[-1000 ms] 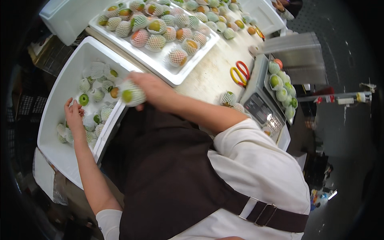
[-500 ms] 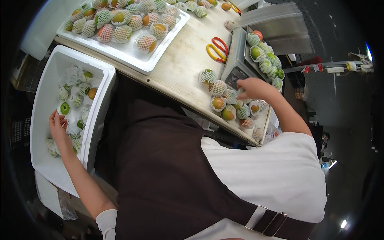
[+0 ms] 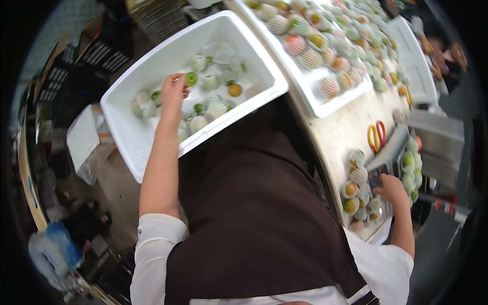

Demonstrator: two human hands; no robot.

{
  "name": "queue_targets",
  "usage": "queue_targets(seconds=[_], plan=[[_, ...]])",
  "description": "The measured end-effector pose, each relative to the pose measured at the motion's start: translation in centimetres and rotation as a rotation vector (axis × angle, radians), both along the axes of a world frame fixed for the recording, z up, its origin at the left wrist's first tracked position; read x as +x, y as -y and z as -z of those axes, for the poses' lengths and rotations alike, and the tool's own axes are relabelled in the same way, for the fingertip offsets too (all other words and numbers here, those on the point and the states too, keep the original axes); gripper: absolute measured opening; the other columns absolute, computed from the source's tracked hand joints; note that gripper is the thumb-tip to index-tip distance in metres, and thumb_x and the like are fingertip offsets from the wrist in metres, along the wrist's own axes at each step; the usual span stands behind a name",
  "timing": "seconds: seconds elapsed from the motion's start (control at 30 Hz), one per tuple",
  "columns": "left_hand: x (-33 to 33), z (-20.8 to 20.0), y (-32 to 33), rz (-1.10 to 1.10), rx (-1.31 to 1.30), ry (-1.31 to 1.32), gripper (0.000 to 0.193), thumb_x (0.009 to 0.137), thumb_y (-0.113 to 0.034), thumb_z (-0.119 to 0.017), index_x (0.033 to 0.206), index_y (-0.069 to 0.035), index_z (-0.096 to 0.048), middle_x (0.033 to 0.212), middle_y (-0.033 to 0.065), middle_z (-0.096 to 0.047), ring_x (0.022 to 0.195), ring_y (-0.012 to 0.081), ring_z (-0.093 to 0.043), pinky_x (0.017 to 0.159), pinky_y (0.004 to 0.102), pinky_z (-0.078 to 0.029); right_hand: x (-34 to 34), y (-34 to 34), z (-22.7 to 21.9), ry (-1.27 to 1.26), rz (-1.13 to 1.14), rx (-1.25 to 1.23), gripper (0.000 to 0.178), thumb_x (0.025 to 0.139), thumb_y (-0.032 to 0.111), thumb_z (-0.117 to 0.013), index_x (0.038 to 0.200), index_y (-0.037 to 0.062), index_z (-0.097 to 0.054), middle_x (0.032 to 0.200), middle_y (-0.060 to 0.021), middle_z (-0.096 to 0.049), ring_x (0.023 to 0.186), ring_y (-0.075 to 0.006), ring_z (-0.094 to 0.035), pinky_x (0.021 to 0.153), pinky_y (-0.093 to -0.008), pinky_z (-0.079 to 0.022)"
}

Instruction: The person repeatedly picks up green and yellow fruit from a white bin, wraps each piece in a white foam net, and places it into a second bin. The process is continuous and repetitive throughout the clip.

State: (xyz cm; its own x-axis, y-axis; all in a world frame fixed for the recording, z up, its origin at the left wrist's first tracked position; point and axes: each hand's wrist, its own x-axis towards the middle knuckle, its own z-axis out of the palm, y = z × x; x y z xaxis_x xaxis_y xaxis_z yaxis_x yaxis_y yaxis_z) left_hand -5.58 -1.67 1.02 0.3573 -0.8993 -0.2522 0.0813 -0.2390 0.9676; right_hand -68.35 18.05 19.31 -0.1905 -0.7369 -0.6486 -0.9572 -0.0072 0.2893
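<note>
My left hand (image 3: 175,90) is over the white foam box (image 3: 124,86) on the left. Its half-curled fingers are beside a bare-topped green fruit (image 3: 190,79); no fruit shows plainly in its grasp. Other round fruits in white foam nets lie scattered in the box, one of them orange (image 3: 235,90). On the right, my right hand (image 3: 392,189) hangs over the front of a grey scale (image 3: 389,155), thumb and fingers apart. Just left of it sits a cluster of netted green and orange fruits (image 3: 352,205) near the table's edge.
A white foam tray (image 3: 325,109) full of netted fruits stands on the worktable (image 3: 330,140). Red and yellow scissors (image 3: 376,136) lie by the scale. More netted fruits (image 3: 409,162) rest in a row beyond it. Another person's hand (image 3: 457,55) shows at the far right.
The view has swung left, so the box sits nearer the middle and the scale further right. My left hand remains in the box by the green fruit; my right hand has drawn slightly off the cluster.
</note>
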Motion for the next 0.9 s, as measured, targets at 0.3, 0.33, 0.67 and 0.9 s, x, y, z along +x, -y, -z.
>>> queue_targets(seconds=[0.3,0.33,0.67,0.9], plan=[[1.8,0.0,0.4,-0.275,-0.044,-0.127,0.018,0.092,-0.02,-0.057,0.1,-0.003,-0.058,0.078,0.0049,-0.06,0.062,0.0102,-0.054,0.056,0.0244,-0.044,24.2,14.8,2.2,1.125,-0.28,-0.408,0.014,0.086,0.002,-0.066,0.098,-0.0007,-0.059,0.083,-0.0103,-0.063,0.073,-0.018,-0.061,0.069,-0.0301,-0.05],[1.8,-0.1,0.4,-0.281,-0.05,-0.134,0.018,0.092,-0.019,-0.057,0.099,-0.003,-0.058,0.078,0.0051,-0.06,0.062,0.0106,-0.054,0.056,0.0246,-0.044,27.1,16.1,2.6,1.232,-0.264,-0.346,0.014,0.088,0.005,-0.066,0.099,-0.0007,-0.06,0.081,-0.0087,-0.063,0.072,-0.0154,-0.06,0.068,-0.0285,-0.049],[1.9,0.0,0.6,-0.32,-0.021,-0.134,0.017,0.09,-0.021,-0.058,0.095,-0.005,-0.061,0.077,0.0029,-0.061,0.064,0.0096,-0.055,0.06,0.0246,-0.046,46.5,24.9,17.4,0.732,-0.804,0.202,0.056,0.081,0.036,-0.068,0.114,-0.0046,-0.048,0.098,-0.0254,-0.065,0.095,-0.0414,-0.063,0.083,-0.0452,-0.049],[1.9,0.0,0.8,-0.307,-0.004,-0.168,0.016,0.09,-0.021,-0.057,0.094,-0.006,-0.06,0.075,0.0023,-0.06,0.062,0.0087,-0.055,0.059,0.0242,-0.045,48.2,25.1,19.6,0.622,-0.845,0.311,0.058,0.08,0.037,-0.066,0.114,-0.0065,-0.044,0.108,-0.0309,-0.061,0.098,-0.0419,-0.062,0.085,-0.0463,-0.048]])
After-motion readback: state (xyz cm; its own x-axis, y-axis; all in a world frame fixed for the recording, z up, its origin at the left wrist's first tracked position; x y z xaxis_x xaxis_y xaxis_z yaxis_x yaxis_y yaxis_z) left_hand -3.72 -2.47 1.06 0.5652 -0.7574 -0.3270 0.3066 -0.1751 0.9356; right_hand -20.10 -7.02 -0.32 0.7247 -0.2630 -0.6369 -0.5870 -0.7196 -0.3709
